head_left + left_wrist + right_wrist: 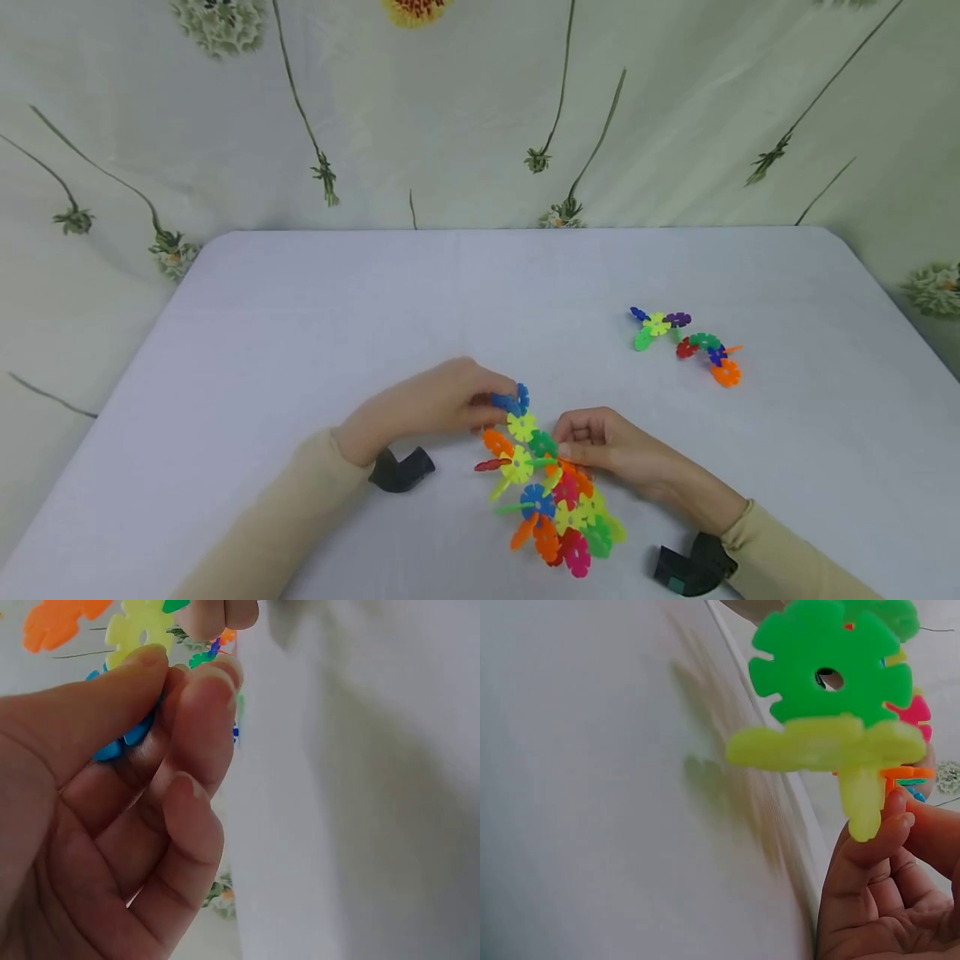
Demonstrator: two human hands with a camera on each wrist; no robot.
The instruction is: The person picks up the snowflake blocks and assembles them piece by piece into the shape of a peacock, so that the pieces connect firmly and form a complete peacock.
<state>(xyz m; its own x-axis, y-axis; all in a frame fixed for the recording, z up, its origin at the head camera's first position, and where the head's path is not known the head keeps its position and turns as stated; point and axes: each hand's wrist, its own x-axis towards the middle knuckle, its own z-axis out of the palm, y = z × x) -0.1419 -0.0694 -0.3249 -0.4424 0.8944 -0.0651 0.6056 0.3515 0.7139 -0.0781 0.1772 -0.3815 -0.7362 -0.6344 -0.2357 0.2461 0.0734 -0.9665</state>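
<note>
The left hand pinches a blue plastic snowflake disc, mostly hidden by fingertips, atop the multicoloured interlocked disc cluster. Just beside, the right hand grips that cluster's middle.

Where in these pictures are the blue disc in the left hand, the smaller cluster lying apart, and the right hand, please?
blue disc (514, 400): head view, its exposed edge.
smaller cluster (705, 342): head view, its green middle disc.
right hand (611, 447): head view, its back.
</note>
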